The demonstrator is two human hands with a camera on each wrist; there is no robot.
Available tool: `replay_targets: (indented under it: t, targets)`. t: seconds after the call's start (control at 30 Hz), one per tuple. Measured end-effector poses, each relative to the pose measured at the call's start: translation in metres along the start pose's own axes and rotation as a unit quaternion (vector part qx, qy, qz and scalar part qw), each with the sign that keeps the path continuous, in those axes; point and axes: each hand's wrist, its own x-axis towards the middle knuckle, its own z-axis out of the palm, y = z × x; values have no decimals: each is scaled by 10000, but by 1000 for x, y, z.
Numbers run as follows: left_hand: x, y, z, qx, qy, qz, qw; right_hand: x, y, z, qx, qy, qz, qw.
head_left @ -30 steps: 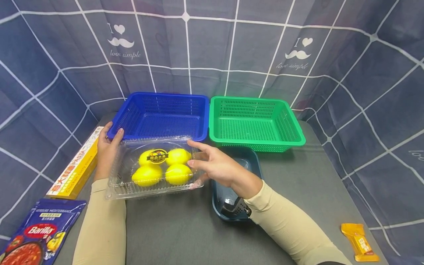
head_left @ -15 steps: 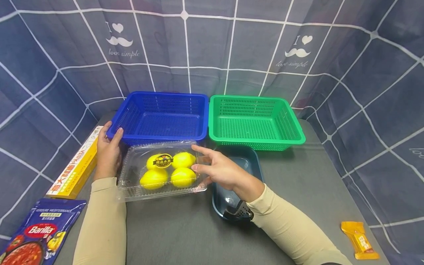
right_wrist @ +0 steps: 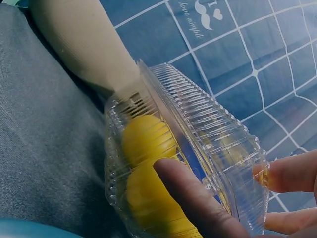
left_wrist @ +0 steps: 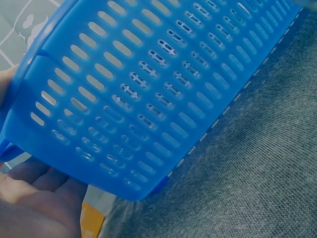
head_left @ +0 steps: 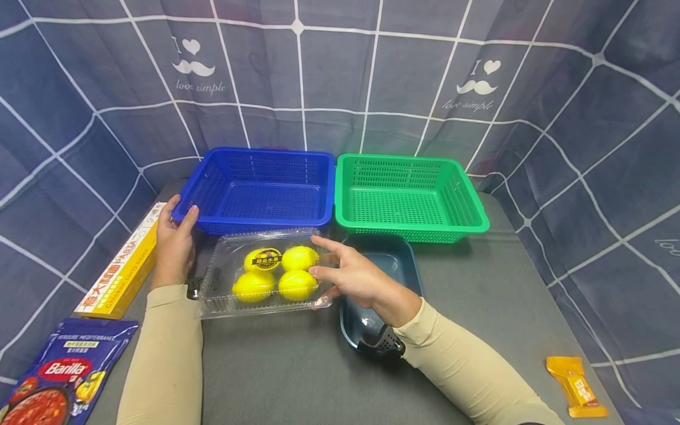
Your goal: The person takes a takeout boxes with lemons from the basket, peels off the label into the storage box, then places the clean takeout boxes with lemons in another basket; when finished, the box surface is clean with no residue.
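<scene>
My left hand (head_left: 174, 245) grips the left front corner of a blue plastic basket (head_left: 265, 229). In the left wrist view, the slotted wall of the basket (left_wrist: 143, 99) is close up, with the fingers (left_wrist: 44, 183) at its corner. My right hand (head_left: 361, 274) holds the right end of a clear plastic fruit box (head_left: 225, 265), its thumb on the near side. Several lemons (head_left: 254, 286) lie inside, under a black and gold label (head_left: 267, 258). The box is raised and tilted in front of the blue basket. In the right wrist view, the thumb (right_wrist: 185, 186) lies across the box.
A green basket (head_left: 411, 229) stands right of the blue one. A dark blue tub (head_left: 409, 268) sits partly under my right forearm. At left lie a yellow pasta box (head_left: 124, 262) and a Barilla pouch (head_left: 69, 369); an orange packet (head_left: 577, 386) is at far right.
The fruit box, in my right hand, has moved a little right and toward me, uncovering more of the blue basket's front wall. My left hand has stayed on the basket's corner.
</scene>
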Motion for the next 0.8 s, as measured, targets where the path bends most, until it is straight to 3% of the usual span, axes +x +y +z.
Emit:
replay_targets:
  t: [0.47, 0.8]
  targets:
    - [3, -2, -3, 184, -40, 10, 9998, 4, 7, 5, -316, 291, 186, 9989]
    - [3, -3, -1, 40, -20, 67, 10000, 9, 16, 10, -439, 438, 164, 9979]
